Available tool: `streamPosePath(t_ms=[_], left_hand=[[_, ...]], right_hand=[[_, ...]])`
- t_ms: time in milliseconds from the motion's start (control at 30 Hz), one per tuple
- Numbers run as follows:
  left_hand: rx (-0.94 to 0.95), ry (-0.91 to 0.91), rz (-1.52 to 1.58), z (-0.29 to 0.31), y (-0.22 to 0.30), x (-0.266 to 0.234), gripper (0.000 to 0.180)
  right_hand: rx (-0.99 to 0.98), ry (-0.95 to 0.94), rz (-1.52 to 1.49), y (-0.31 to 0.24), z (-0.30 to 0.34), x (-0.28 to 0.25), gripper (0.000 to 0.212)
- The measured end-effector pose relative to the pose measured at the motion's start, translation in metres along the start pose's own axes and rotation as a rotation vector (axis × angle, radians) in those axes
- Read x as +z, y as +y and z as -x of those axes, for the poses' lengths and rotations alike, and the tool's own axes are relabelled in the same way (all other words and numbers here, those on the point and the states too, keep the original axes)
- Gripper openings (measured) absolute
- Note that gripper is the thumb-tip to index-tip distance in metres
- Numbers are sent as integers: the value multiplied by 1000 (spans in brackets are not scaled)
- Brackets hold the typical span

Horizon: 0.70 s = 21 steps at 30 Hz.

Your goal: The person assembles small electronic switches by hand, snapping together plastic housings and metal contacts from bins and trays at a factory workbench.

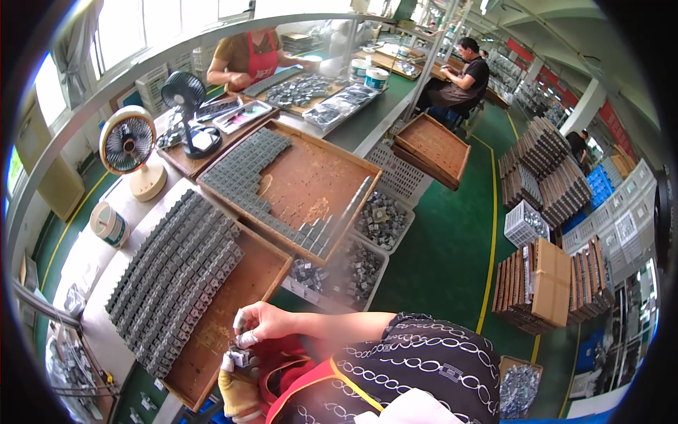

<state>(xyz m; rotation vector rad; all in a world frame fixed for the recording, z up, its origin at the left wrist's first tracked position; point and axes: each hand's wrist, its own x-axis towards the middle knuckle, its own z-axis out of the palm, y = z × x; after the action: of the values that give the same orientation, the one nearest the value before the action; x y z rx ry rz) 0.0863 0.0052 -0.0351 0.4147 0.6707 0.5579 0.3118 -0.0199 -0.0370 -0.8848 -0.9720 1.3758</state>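
Observation:
My left hand (240, 397), in a yellow glove with a pale covering on a fingertip, is closed around a small grey metal part (241, 357). Just above it, my right hand (264, 322) is bent into a pinch, with white covers on its thumb and finger. Whatever lies between those fingertips is too small to make out. Beside both hands is the near edge of a shallow wooden tray (263, 272). Tight rows of similar grey metal parts (173, 275) fill its left side, while bare brown board shows on its right.
Beyond stands a second wooden tray (318, 177), partly lined with parts. White crates (367, 265) of loose parts sit to its right. Two fans (134, 145) and a white tub (109, 225) stand at left. Co-workers sit farther off; stacked trays (537, 166) line the right.

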Motion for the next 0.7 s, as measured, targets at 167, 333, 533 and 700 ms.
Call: streamPosePath(t_ms=[167,333,533,700], left_hand=[[16,45,-4,3,-15,19,43],[-82,24,-69,1,-21,6,45],[-88,85,-121,7,-21,20,49],[-109,50,-138,9,-20,13,47]], right_hand=[[67,-48,-63,1,10,9,25],[151,-31,-59,-5,18,7,26],[144,-7,14,3,17,2,25],[177,-45,-80,4,22,1,26]])
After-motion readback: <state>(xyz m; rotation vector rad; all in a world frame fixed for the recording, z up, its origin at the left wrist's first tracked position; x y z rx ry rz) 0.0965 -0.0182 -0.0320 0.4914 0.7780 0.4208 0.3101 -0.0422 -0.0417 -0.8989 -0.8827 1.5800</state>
